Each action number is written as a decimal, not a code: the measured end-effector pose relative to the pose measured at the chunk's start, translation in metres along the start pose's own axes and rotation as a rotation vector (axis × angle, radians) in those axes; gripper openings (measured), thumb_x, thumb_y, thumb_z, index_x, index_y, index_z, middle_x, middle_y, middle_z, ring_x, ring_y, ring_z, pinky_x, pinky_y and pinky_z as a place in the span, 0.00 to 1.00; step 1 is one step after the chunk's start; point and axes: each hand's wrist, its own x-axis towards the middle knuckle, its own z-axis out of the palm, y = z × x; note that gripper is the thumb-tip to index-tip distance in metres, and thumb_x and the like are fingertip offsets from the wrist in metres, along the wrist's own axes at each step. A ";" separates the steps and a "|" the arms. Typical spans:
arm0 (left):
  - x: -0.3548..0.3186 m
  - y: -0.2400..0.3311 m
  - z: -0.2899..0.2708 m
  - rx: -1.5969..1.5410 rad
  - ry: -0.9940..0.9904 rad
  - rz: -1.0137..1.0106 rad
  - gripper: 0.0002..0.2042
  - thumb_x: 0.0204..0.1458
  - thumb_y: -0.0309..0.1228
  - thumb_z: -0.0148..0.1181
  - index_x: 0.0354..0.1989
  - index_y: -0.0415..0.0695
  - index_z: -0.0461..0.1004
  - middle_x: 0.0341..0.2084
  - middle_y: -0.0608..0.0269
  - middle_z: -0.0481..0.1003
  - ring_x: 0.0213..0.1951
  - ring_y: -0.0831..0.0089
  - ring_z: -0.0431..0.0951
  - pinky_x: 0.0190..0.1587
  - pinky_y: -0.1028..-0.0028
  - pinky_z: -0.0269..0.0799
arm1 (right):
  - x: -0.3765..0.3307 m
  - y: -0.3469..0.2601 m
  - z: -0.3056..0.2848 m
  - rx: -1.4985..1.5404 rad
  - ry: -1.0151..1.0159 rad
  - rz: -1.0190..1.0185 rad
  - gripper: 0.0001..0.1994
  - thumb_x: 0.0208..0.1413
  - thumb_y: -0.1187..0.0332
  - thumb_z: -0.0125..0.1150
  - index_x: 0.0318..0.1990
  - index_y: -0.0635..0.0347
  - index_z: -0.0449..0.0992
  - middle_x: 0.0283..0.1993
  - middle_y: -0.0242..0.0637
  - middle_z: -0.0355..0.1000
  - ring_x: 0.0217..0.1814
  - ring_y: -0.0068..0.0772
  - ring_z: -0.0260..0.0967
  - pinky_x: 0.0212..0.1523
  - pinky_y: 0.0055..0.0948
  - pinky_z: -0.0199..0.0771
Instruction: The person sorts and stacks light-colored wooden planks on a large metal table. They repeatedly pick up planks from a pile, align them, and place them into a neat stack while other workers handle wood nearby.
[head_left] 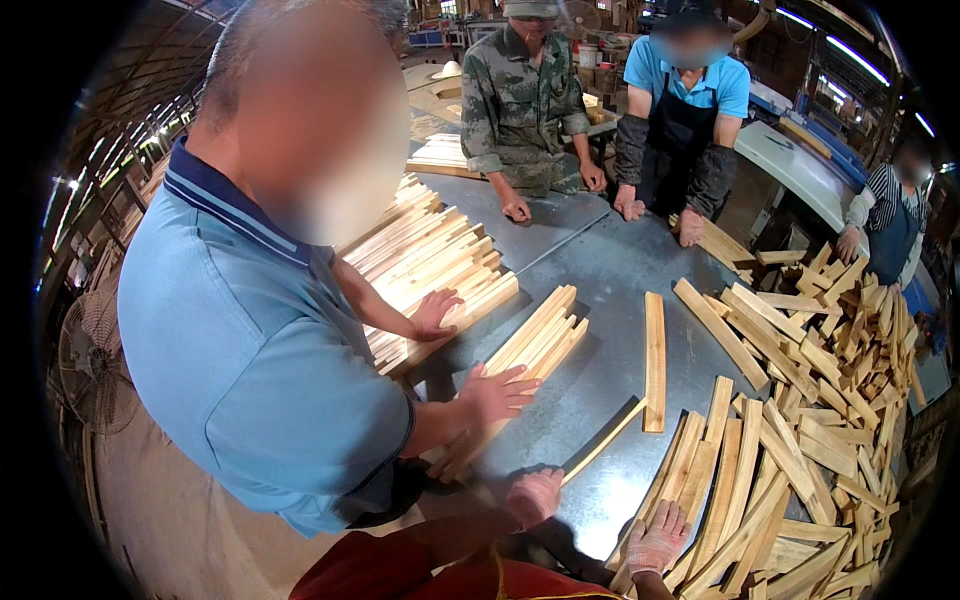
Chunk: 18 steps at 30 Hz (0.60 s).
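My left hand (534, 497), in a pale pinkish work glove, is closed at the near end of a narrow wooden strip (606, 441) that slants away across the metal tabletop. The strip's far end reaches the foot of another wooden strip (654, 362) lying alone. To the right, my right hand (658, 540), gloved alike, rests flat with its fingers stretched out over several wooden strips (690, 470) lying side by side at the table's near edge.
A person in a blue shirt (270, 330) stands close on my left, hands on a bundle of strips (535, 335) and a larger stack (430, 255). Several people stand across the metal table (590, 265). A big loose wood pile (850, 400) spreads on the right. A fan (98, 360) stands far left.
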 end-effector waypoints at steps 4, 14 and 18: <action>-0.002 0.000 -0.002 0.000 0.015 0.000 0.17 0.65 0.38 0.51 0.59 0.48 0.72 0.55 0.53 0.77 0.54 0.52 0.81 0.54 0.54 0.78 | 0.000 0.000 0.000 0.010 -0.012 0.004 0.38 0.59 0.49 0.55 0.74 0.63 0.64 0.78 0.48 0.59 0.84 0.51 0.45 0.83 0.56 0.34; -0.008 0.002 -0.009 -0.027 0.029 -0.001 0.16 0.66 0.35 0.47 0.59 0.46 0.72 0.55 0.50 0.77 0.54 0.50 0.81 0.55 0.53 0.78 | 0.000 -0.004 -0.007 0.010 -0.046 0.013 0.38 0.60 0.49 0.53 0.75 0.63 0.63 0.79 0.47 0.57 0.84 0.51 0.44 0.83 0.55 0.32; -0.007 -0.001 0.001 -0.063 0.072 0.036 0.16 0.66 0.34 0.47 0.59 0.46 0.72 0.53 0.51 0.78 0.53 0.50 0.82 0.54 0.54 0.79 | 0.002 -0.004 -0.012 -0.017 -0.083 0.033 0.38 0.61 0.49 0.54 0.75 0.62 0.62 0.79 0.46 0.57 0.85 0.50 0.44 0.83 0.54 0.33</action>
